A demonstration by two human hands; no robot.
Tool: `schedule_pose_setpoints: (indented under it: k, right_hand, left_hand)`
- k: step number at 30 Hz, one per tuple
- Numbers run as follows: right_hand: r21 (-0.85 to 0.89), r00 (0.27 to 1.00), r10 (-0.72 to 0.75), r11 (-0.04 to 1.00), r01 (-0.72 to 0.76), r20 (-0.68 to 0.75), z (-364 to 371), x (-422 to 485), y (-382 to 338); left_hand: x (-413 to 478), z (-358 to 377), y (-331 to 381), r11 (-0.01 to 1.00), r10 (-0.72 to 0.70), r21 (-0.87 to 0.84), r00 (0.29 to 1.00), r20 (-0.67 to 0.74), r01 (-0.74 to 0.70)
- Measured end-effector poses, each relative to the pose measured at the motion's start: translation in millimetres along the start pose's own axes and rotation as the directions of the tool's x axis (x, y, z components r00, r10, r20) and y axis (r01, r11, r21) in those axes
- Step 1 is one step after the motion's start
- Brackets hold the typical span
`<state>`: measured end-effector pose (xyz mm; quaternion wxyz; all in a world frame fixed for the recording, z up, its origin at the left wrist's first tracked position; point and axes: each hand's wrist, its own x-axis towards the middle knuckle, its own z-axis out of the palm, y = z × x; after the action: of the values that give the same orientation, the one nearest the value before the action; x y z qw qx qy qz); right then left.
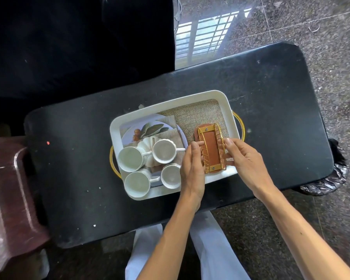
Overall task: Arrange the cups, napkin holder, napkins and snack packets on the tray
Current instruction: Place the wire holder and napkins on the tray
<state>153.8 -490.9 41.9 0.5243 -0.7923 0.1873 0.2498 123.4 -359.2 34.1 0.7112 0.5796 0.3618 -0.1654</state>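
A white tray [170, 105] with gold handles lies on a black table [271, 98]. Several white cups [163, 151] stand upright in its left half, on a printed picture of fruit and a pumpkin. In the right half stands a napkin holder [210, 148] with a brown base and gold wire sides, on a burlap-patterned area. My left hand [191, 168] grips its left wire side and my right hand [245, 160] grips its right side. The holder has no napkins in it. No napkins or snack packets are in view.
A dark wooden piece of furniture [10, 190] stands at the left of the table. A black plastic bag [335, 176] sits on the floor at the table's right end. A dark cloth-covered mass [79, 47] rises behind the table. The floor is speckled stone.
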Motion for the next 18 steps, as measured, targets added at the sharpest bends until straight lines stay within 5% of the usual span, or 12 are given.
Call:
schedule_pose_setpoints:
  k: [12, 18]
  right_hand:
    - [-0.167, 0.992, -0.080, 0.984, 0.062, -0.101, 9.6, -4.9, 2.6]
    - [-0.310, 0.945, -0.158, 0.948, 0.064, -0.288, 20.2, -15.6, -15.6]
  left_hand:
    - [-11.9, -18.1, 16.2, 0.995, -0.017, -0.095, 1.000, 0.019, 0.018]
    - [-36.6, -68.0, 32.8, 0.972, 0.016, -0.234, 1.000, -0.010, -0.018]
